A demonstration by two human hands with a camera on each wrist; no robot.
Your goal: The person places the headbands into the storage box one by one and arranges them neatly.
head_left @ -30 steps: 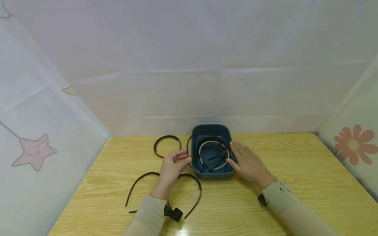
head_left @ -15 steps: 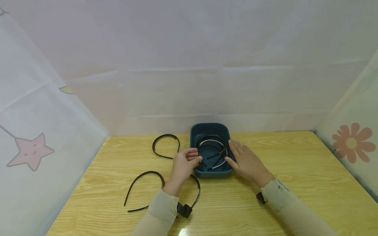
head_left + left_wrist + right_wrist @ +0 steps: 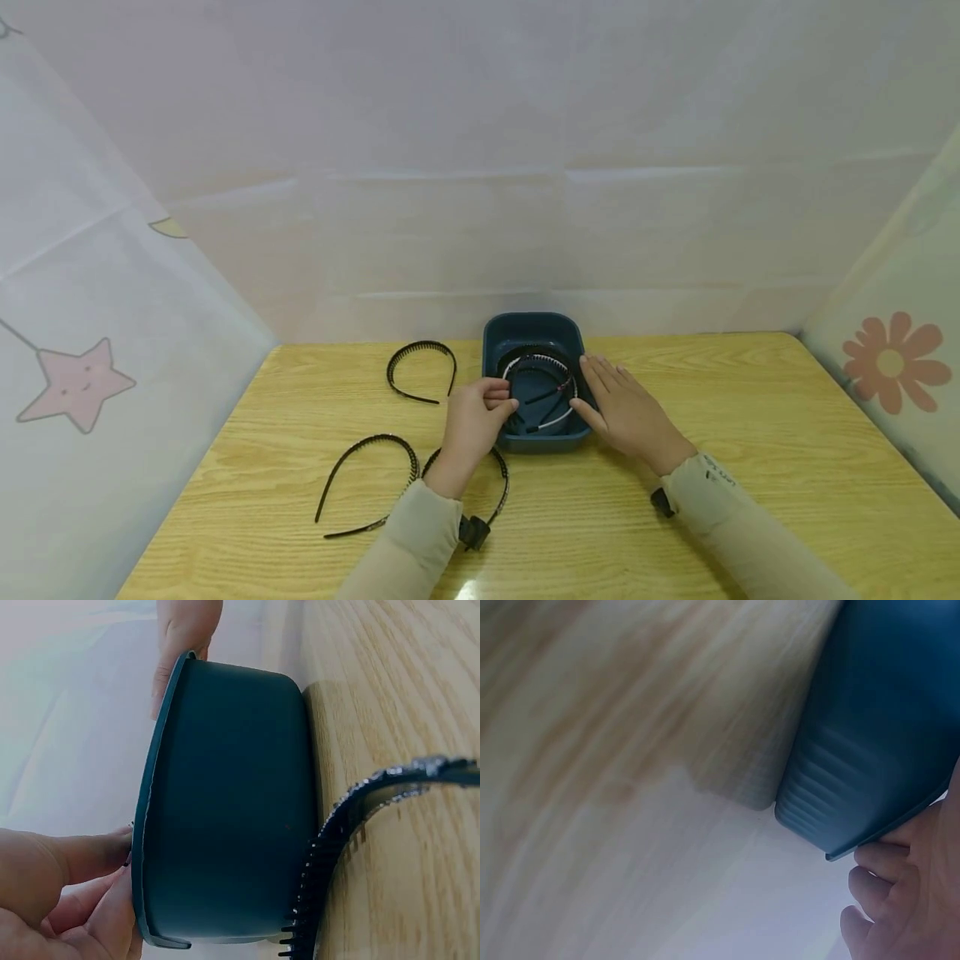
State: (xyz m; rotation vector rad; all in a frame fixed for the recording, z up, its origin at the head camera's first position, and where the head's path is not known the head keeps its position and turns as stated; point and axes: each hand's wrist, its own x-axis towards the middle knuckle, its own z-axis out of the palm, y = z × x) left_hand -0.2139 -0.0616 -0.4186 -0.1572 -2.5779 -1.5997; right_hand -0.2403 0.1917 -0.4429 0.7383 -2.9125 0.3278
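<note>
While the person's left grip [image 3: 476, 417] pinches almost closed at the left rim of a dark blue bin [image 3: 543, 446], its thumb and fingertips hold a black headband [image 3: 534, 358], the pinched part mostly hidden. The right grip [image 3: 633, 417] is unclenched, its fingers straight along the right rim, thumb tip over that edge. Inside the bin, a white headband [image 3: 561, 418] overlaps black ones, with open room towards the back wall. Just in front of the bin lies a glittery toothed headband [image 3: 335, 825], partly hidden by the left forearm; a black loop [image 3: 382, 437] lies just to its left. Another toothed loop [image 3: 423, 343] sits near the far edge of the wooden counter [image 3: 750, 433], apart from the bin. Rightward, wood grain stretches from the right grip to the counter's side edge.
</note>
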